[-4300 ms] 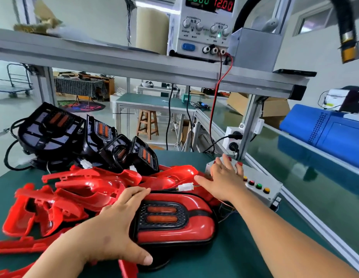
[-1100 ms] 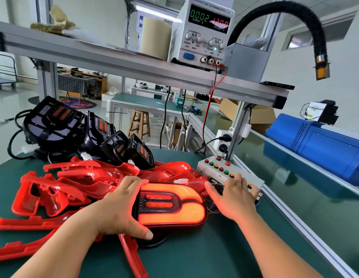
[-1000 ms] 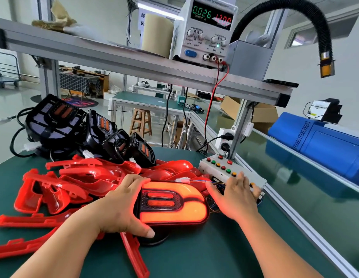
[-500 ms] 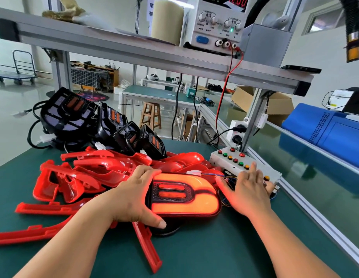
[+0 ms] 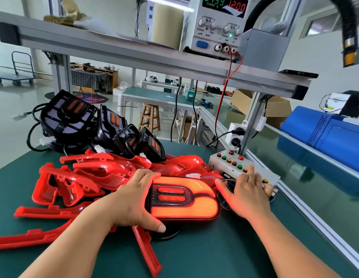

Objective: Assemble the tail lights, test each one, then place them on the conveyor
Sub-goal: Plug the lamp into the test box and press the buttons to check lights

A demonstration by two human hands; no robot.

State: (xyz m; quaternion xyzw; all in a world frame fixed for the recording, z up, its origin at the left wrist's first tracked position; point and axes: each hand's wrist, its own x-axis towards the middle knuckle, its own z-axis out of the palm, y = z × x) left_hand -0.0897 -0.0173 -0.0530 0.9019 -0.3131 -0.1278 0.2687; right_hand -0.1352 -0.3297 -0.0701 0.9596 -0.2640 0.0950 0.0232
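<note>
Your left hand (image 5: 132,199) clasps the left end of 1 glowing red-orange tail light (image 5: 184,203), glossy and D-shaped, which lies on the matte green bench (image 5: 214,255). Your right hand (image 5: 249,194) lies flat, fingers straight, on 1 grey metal button box (image 5: 226,160) just beside it. Behind sit shiny red plastic lens shells (image 5: 98,171), too tangled to count, then 4 black ribbed housings (image 5: 70,119).

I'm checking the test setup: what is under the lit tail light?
A dark round base shows beneath the lit tail light, at its near edge. The rest of it is hidden by the light.
</note>
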